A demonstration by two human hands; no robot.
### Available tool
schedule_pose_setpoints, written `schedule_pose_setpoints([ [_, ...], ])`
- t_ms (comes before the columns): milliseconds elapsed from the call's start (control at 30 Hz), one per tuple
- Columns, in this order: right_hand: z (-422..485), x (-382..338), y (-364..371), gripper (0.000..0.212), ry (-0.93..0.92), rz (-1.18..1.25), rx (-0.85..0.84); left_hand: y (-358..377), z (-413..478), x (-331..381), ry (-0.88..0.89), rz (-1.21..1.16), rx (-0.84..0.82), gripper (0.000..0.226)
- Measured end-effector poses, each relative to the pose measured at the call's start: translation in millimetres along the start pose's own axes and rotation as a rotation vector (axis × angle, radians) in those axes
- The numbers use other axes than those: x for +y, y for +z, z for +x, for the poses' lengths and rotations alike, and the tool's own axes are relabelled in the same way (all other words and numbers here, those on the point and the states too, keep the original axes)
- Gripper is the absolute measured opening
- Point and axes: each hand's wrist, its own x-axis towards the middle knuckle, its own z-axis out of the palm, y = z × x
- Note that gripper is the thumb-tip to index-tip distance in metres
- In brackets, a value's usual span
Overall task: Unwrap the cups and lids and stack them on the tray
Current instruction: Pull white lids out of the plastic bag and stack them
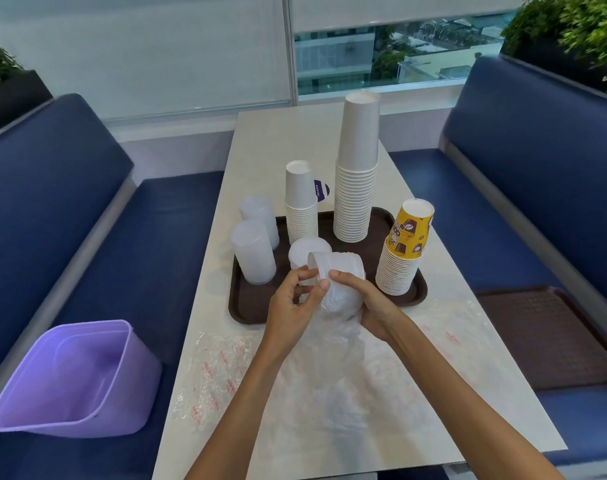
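Note:
A brown tray holds a tall white cup stack, a shorter white cup stack, a yellow patterned cup stack, two translucent lid stacks and a low lid pile. Above the tray's front edge I hold a stack of translucent lids lying on its side, half inside a clear plastic wrapper. My right hand grips the stack from the right. My left hand pinches the wrapper at the stack's left end.
Crumpled clear wrappers with red print lie on the white table near me. A purple bin sits on the blue bench at left. A second brown tray lies on the right bench.

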Motion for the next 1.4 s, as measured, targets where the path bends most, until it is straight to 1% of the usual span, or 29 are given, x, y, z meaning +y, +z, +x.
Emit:
schedule_pose_setpoints([
  [67, 1, 1, -2, 0.078, 0.001, -0.020, 0.010, 1, 1, -2, -0.010, 0.006, -0.014, 0.048],
  [200, 3, 4, -7, 0.085, 0.024, -0.013, 0.039, 2, 3, -5, -0.025, 0.007, -0.058, 0.049],
  [300, 3, 4, -9, 0.089, 0.046, -0.022, 0.059, 4, 6, -9, -0.044, 0.008, -0.061, 0.054],
  [400, 3, 3, -13, 0.079, 0.061, -0.026, 0.076, 6, 9, -12, -0.059, -0.004, -0.062, 0.057],
  [467, 3, 2, -16, 0.065, 0.066, -0.035, 0.088, 8, 11, -14, -0.064, -0.009, -0.067, 0.058],
  [500, 3, 1, -17, 0.059, 0.070, -0.042, 0.095, 10, 12, -15, -0.068, -0.011, -0.069, 0.057],
  [567, 4, 1, -18, 0.057, 0.073, -0.054, 0.107, 12, 14, -17, -0.082, -0.008, -0.067, 0.052],
  [667, 6, 0, -19, 0.066, 0.079, -0.058, 0.119, 16, 16, -19, -0.086, -0.006, -0.067, 0.051],
  [800, 8, 0, -22, 0.062, 0.094, -0.034, 0.128, 18, 19, -21, -0.098, -0.013, -0.069, 0.050],
  [900, 10, 0, -23, 0.068, 0.097, -0.037, 0.124, 20, 21, -24, -0.105, -0.013, -0.064, 0.050],
  [933, 10, 0, -23, 0.070, 0.101, -0.036, 0.123, 21, 22, -25, -0.106, -0.009, -0.062, 0.047],
  [1000, 11, 1, -24, 0.068, 0.105, -0.040, 0.123, 22, 22, -26, -0.107, -0.002, -0.061, 0.037],
  [1067, 11, 1, -27, 0.071, 0.104, -0.036, 0.124, 22, 22, -26, -0.115, -0.007, -0.067, 0.031],
  [1133, 13, 2, -29, 0.067, 0.102, -0.039, 0.120, 22, 23, -26, -0.127, -0.002, -0.081, 0.039],
  [1200, 12, 1, -29, 0.059, 0.106, -0.062, 0.128, 22, 23, -25, -0.132, 0.012, -0.097, 0.057],
  [1233, 13, 1, -30, 0.057, 0.106, -0.074, 0.131, 22, 23, -25, -0.129, 0.015, -0.103, 0.065],
  [1267, 12, 1, -30, 0.058, 0.106, -0.076, 0.127, 22, 24, -25, -0.120, 0.018, -0.106, 0.069],
  [1400, 12, -1, -32, 0.061, 0.114, -0.056, 0.085, 21, 24, -24, -0.103, 0.006, -0.097, 0.064],
])
